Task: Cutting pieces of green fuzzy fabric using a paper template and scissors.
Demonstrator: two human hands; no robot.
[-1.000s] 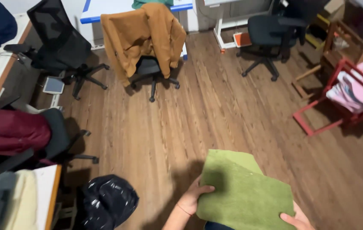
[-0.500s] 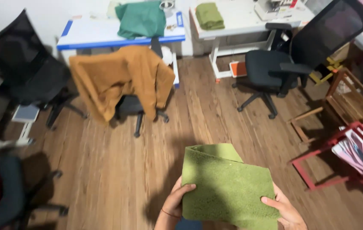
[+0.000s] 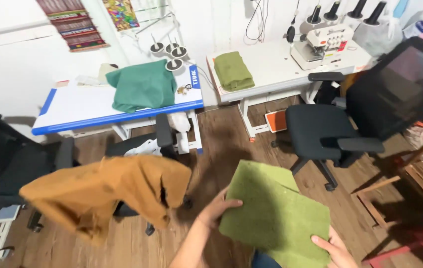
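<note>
View has tilted up since earlier: tables with sewing machine (image 3: 320,42) now fill the top, brown jacket (image 3: 107,196) slid to lower left. Left hand (image 3: 216,211) and right hand (image 3: 333,248) both grip green cloth (image 3: 276,218), bottom centre. Best kept flat, edges pinched evenly. Cloth olive, fuzzy, folded rectangle.

floor (image 3: 221,134): wood planks, two black chairs (image 3: 330,134) on it | far-left table (image 3: 72,111): white, blue edge, dark green cloth (image 3: 142,87) on it | far-right table (image 3: 271,69): white, folded olive cloth (image 3: 233,70) left, sewing machine (image 3: 323,42) right
</note>
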